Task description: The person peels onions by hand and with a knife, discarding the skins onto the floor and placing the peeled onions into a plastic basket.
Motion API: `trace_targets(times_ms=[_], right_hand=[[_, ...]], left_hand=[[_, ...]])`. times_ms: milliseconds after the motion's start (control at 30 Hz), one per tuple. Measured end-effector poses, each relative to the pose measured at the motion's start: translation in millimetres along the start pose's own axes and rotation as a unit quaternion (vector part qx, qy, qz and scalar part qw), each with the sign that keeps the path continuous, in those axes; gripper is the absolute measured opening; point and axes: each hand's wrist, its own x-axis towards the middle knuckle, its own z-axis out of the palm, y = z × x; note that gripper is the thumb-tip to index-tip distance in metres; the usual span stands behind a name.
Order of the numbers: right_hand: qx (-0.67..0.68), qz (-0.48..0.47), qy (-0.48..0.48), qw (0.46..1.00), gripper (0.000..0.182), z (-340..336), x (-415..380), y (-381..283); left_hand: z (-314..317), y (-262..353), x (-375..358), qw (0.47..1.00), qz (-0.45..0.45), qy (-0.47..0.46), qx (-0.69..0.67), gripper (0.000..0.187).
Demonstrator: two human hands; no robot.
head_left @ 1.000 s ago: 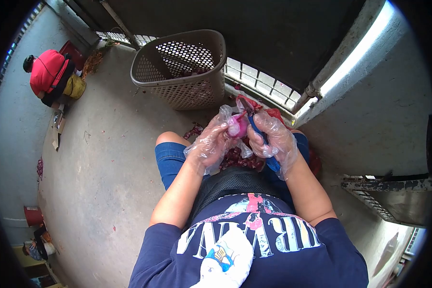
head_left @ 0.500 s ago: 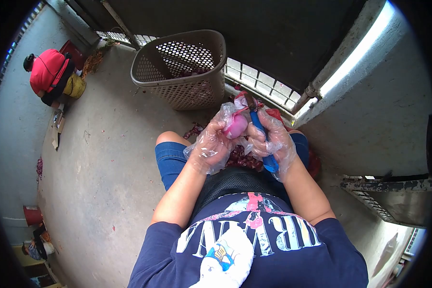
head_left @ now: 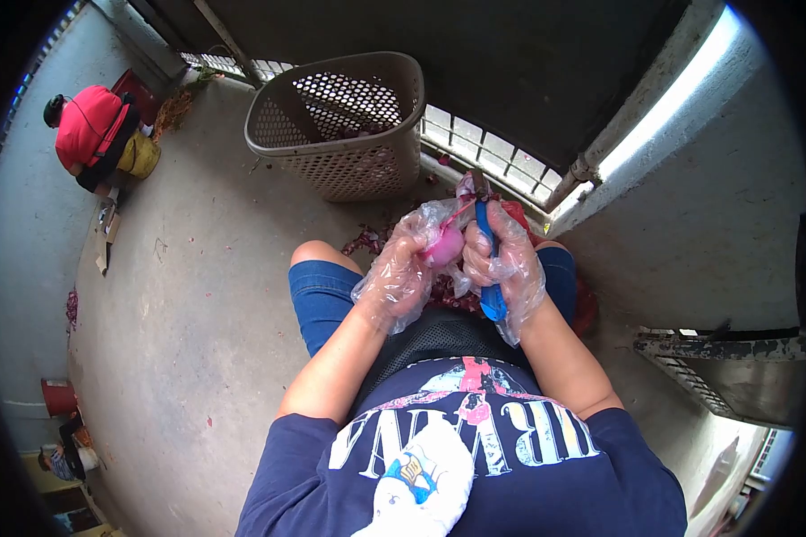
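My left hand [head_left: 401,271], in a clear plastic glove, is closed around a peeled pink-purple onion [head_left: 445,248]. A gloved right hand [head_left: 509,259] of mine grips a knife [head_left: 492,300] by its blue handle, the dark blade pointing away from me. Loose skin at the onion's far end meets the blade, and a strip of skin stretches between them. Both hands are over my lap, close together. Below them, dark red onion skins [head_left: 448,292] show partly, the rest hidden by my hands.
Beyond my hands stands a brown perforated basket [head_left: 354,172] with some dark red contents. Onion skins lie on the floor beside it. At the far left a person in a red shirt [head_left: 94,125] bends over; another person is at lower left near a red bucket [head_left: 59,397].
My right hand has turned the knife more upright and shifted slightly left at the handle's end. The skin at the onion's far end has been pulled further toward the blade.
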Motion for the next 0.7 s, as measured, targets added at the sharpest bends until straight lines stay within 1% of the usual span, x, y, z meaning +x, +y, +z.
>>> trace_targets(times_ms=[100,167,200,267,300,367,400,467,533,567,600,633,667,700], right_hand=[[0.011,0.004,0.003,1.0,0.048,1.4,-0.4,-0.4],[-0.029,-0.001,0.034,0.999,0.046,5.7,-3.3,-1.3],[-0.029,-0.002,0.036,0.999,0.046,9.5,-3.6,-1.1],[-0.041,-0.013,0.116,0.992,0.049,17.2,-2.1,0.6],[-0.041,-0.012,0.116,0.992,0.049,15.5,-1.3,1.3],[-0.041,-0.025,0.088,0.995,0.036,8.7,-0.3,0.8],[-0.043,-0.024,0.088,0.995,0.036,4.8,0.4,-5.3],[-0.013,-0.079,0.155,0.985,0.045,-9.9,0.9,-27.6],[-0.094,-0.132,0.126,0.979,0.043,-30.1,-1.8,-58.0],[-0.14,-0.099,0.057,0.984,0.039,-44.7,-1.5,-64.6],[-0.139,-0.096,0.057,0.984,0.039,-40.7,0.7,-58.3],[-0.282,-0.033,0.139,0.949,0.036,-32.8,4.8,-52.4],[-0.419,0.027,0.219,0.881,0.04,-27.8,5.6,-51.4],[-0.478,0.085,0.198,0.851,0.063,-43.2,5.4,-45.0]], left_hand=[[-5.9,4.6,-4.8,1.0,-0.02,-0.008,0.023,0.051],[-8.7,6.3,-6.1,0.999,-0.033,-0.012,0.03,0.051],[-9.9,7.3,-6.9,0.998,-0.038,-0.002,0.04,0.052],[-11.7,8.7,-8.1,0.998,-0.043,0.009,0.05,0.053],[-12.5,9.6,-8.5,0.998,-0.045,0.002,0.052,0.052],[-14.0,12.0,-10.9,0.997,-0.047,-0.004,0.054,0.052],[-14.6,13.9,-13.4,0.998,-0.052,-0.009,0.043,0.053],[-16.6,18.7,-19.6,0.998,-0.057,-0.015,0.032,0.054],[-18.6,27.0,-25.3,0.999,-0.044,-0.023,0.023,0.056],[-12.7,30.1,-22.8,0.995,-0.024,-0.082,0.054,0.056],[-16.0,24.1,-23.4,0.995,-0.024,-0.078,0.053,0.056],[-20.7,17.0,-20.0,0.998,0.009,-0.022,0.06,0.054],[-22.7,13.2,-15.4,0.997,0.042,0.031,0.065,0.052],[-21.3,15.4,-12.4,0.997,0.047,0.004,0.061,0.045]])
